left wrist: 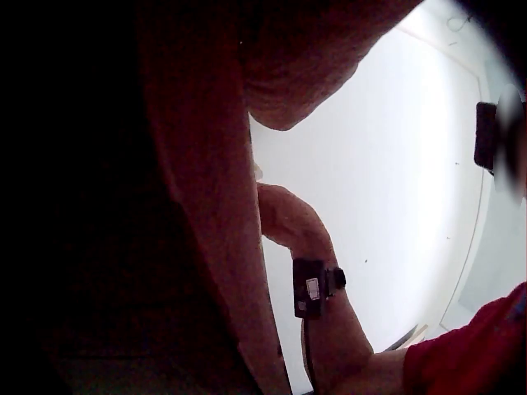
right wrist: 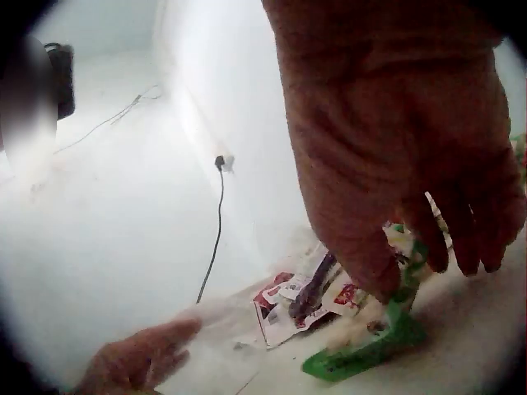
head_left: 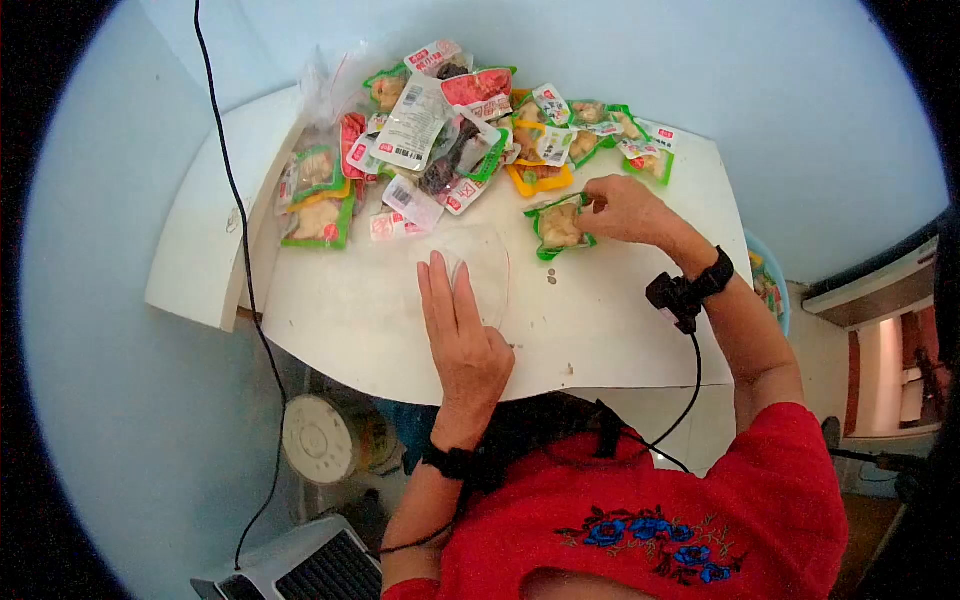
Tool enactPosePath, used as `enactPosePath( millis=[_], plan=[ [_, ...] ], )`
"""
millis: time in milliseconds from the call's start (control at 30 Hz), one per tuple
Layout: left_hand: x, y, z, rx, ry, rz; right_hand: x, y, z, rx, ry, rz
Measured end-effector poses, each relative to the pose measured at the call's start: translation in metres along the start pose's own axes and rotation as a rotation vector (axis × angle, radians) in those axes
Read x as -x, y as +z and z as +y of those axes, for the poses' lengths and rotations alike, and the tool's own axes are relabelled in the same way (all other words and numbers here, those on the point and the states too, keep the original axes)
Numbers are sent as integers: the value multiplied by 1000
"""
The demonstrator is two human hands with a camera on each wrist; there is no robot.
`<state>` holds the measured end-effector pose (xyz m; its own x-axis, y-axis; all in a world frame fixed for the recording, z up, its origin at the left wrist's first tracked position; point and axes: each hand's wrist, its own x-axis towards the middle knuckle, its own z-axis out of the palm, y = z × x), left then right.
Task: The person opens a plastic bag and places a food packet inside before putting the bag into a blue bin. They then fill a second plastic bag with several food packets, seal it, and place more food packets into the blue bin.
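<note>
A green-edged clear packet with pale food [head_left: 560, 226] lies on the white table [head_left: 400, 340], its right edge pinched by the right hand [head_left: 630, 212]. In the right wrist view the thumb and fingers of the right hand [right wrist: 403, 148] are at the green edge of that packet [right wrist: 362, 350]. The left hand [head_left: 462, 345] rests with extended fingers on a clear plastic bag [head_left: 485, 270] lying flat on the table. Only a dark, close part of the left hand [left wrist: 305, 66] shows in the left wrist view.
Many sealed food packets [head_left: 415, 120] are heaped along the table's back. A black cable [head_left: 245, 230] hangs at the left. Below the table's left side stands a round-lidded bin [head_left: 318, 440]; a blue basket [head_left: 785, 290] with packets is beyond the right edge.
</note>
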<state>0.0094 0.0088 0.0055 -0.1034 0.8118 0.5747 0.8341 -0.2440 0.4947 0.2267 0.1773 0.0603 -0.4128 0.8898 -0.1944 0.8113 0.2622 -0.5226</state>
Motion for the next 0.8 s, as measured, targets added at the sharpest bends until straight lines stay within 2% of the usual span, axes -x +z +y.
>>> enactPosePath(
  millis=[33,133,233,333,433,533,633,733,800],
  plan=[
    [0,0,0,4,0,2,1,0,1,175,-89,85],
    [0,1,0,8,-4,3,-8,5,10,273,-632,427],
    [0,0,1,11,-9,3,-19,17,10,288,-706,370],
    [-1,-2,2,7,-12,-15,-19,5,-6,213,-335,5],
    [-1,-3,1,4,-5,-11,-18,-5,-21,182,-208,-132],
    [0,-1,0,18,-5,-5,-20,-3,-20,139,-143,-183],
    [1,1,-2,15,-1,-9,-1,4,-32,-272,17,-90],
    [0,1,-1,15,14,-3,7,11,-33,-513,48,-28],
    [-1,0,1,23,20,2,17,9,-41,-656,74,-77]
  ],
)
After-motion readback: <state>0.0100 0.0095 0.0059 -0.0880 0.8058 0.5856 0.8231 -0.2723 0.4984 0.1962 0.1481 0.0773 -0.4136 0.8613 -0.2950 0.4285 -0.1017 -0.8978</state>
